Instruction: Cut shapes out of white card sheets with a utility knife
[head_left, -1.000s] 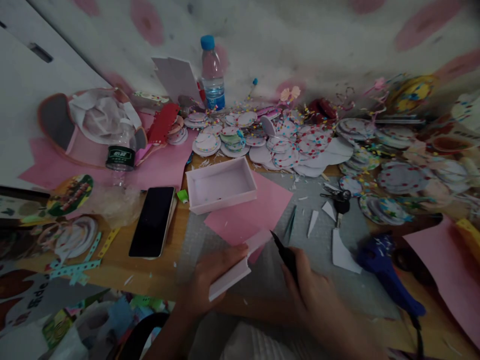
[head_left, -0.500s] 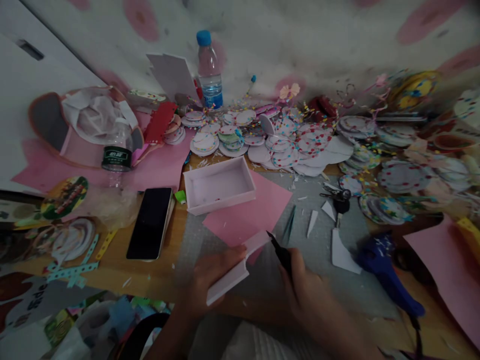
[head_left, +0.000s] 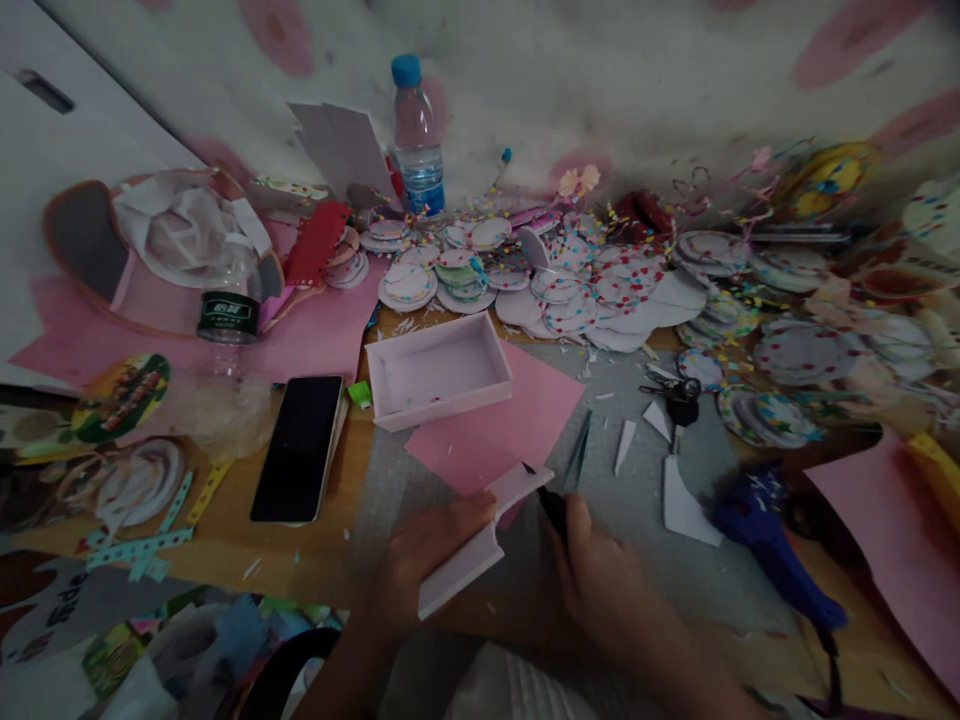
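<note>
White piece (head_left: 461, 572) beneath and beyond left grip's fingers (head_left: 480, 512)

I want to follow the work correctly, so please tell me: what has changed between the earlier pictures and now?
The right hand has moved the black knife slightly left; its tip, before at the edge of the white piece, now overlaps its end. Nothing was taken or let go: the left hand still holds the piece. The white box stayed.
</note>
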